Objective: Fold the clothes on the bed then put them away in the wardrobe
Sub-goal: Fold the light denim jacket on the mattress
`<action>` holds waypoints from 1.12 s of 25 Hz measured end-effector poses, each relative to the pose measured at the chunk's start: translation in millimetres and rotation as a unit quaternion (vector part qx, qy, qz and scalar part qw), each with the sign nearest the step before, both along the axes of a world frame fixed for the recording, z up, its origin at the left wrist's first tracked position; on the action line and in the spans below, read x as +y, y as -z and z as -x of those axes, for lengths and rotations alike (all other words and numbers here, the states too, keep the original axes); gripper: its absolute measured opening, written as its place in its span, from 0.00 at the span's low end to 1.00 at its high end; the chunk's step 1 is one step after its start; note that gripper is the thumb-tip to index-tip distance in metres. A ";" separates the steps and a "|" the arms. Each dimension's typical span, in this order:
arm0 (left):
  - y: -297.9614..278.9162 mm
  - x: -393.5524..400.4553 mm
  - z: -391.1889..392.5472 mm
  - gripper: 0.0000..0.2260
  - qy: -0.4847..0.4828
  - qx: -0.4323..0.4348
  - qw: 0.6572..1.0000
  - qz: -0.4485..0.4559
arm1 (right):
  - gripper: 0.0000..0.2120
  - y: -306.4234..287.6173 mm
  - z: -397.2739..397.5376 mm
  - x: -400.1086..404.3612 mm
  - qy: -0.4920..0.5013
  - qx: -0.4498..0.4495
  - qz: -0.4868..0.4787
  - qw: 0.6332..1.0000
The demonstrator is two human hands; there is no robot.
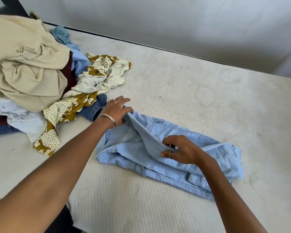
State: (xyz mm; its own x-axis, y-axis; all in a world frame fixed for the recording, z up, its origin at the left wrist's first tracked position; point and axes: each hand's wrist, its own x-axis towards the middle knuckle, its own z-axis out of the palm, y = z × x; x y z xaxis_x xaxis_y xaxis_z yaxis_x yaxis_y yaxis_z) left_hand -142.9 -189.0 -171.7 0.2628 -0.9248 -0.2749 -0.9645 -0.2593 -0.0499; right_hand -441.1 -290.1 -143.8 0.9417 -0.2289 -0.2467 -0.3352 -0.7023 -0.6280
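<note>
Denim is lying mid-frame on the mattress (183, 84) as light-blue jeans (191, 158), and you are pinching their raised fold with your left hand (116, 113) and right hand (180, 151); keep it taut, laying edges aligned.

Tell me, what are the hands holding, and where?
Both hold the light blue denim garment: the left hand grips its far end, the right hand pinches a raised fold near the middle.

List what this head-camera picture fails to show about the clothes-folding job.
- Wardrobe: not in the head view.
- Clothes pile: cut off by the left edge; lower garments are buried.
- Beige top's print: creases hide letters.
- Left hand: its grip on the light blue denim garment is partly hidden by cloth.
</note>
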 end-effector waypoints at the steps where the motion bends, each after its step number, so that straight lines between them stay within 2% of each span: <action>1: -3.7 -7.5 -5.3 0.17 -0.017 0.016 1.000 0.001 | 0.09 -2.0 1.6 -1.2 0.004 -0.004 -0.044 0.999; 2: -7.5 -13.9 -9.1 0.12 -0.018 -0.001 1.000 -0.010 | 0.07 -3.8 2.3 -4.4 0.019 -0.009 -0.103 0.994; 5: -16.9 -20.5 -11.2 0.11 0.015 -0.162 0.984 -0.076 | 0.11 2.5 2.0 -16.6 0.037 0.031 -0.255 0.966; 6: -16.6 -19.2 -6.4 0.11 0.007 -0.203 0.975 -0.091 | 0.11 7.9 2.0 -17.0 0.032 0.059 -0.271 0.960; 8: -10.5 -17.4 7.4 0.11 -0.042 -0.227 0.969 -0.085 | 0.09 19.6 0.0 -12.9 0.055 0.091 -0.248 0.963; 9: -5.7 -16.6 16.7 0.12 -0.071 -0.211 0.973 -0.060 | 0.10 24.3 -0.4 -11.4 0.087 0.086 -0.214 0.969; 11: 3.3 -15.3 34.1 0.16 -0.045 -0.114 0.989 0.083 | 0.12 28.4 2.4 -13.4 0.155 0.061 -0.141 0.976; 12: 3.7 -15.3 40.2 0.20 0.010 -0.008 0.989 0.150 | 0.11 25.2 4.2 -15.9 0.174 0.046 -0.132 0.975; 13: 1.8 -14.2 44.2 0.24 0.059 0.113 0.978 0.162 | 0.10 19.5 5.4 -18.4 0.180 0.032 -0.138 0.973; 14: -1.7 -12.8 48.5 0.26 0.083 0.203 0.969 0.113 | 0.09 14.1 5.6 -20.7 0.182 0.021 -0.141 0.973; 15: -4.7 -12.2 53.8 0.25 0.090 0.221 0.970 0.038 | 0.08 8.9 5.4 -22.9 0.185 0.010 -0.136 0.973; 17: -2.6 -11.5 53.3 0.20 0.081 0.141 0.985 -0.059 | 0.07 1.3 4.0 -29.4 0.203 -0.005 -0.129 0.971; 18: -1.8 -13.2 49.0 0.17 0.070 0.120 0.988 -0.061 | 0.06 -4.2 5.7 -34.8 0.210 0.000 -0.135 0.968; 19: 0.9 -13.3 40.6 0.13 0.044 0.143 0.988 -0.046 | 0.08 -7.9 9.1 -40.7 0.206 0.030 -0.138 0.968; 21: -0.7 -20.2 25.9 0.12 -0.023 0.232 0.972 -0.002 | 0.17 -14.4 24.6 -58.5 0.150 0.150 -0.096 0.972; 22: -1.9 -25.2 19.7 0.12 -0.030 0.228 0.973 -0.014 | 0.18 -16.4 36.9 -68.9 0.114 0.218 -0.071 0.967; 24: -5.7 -36.3 15.8 0.13 -0.007 0.126 0.989 -0.072 | 0.17 -19.2 66.2 -89.8 0.096 0.304 -0.033 0.947; 26: -4.2 -42.4 22.7 0.13 0.007 0.024 0.994 -0.106 | 0.21 -23.0 91.3 -106.0 0.146 0.313 0.010 0.938; 28: 0.9 -44.6 36.6 0.14 -0.018 -0.028 0.993 -0.116 | 0.26 -23.0 104.5 -121.4 0.254 0.284 0.061 0.923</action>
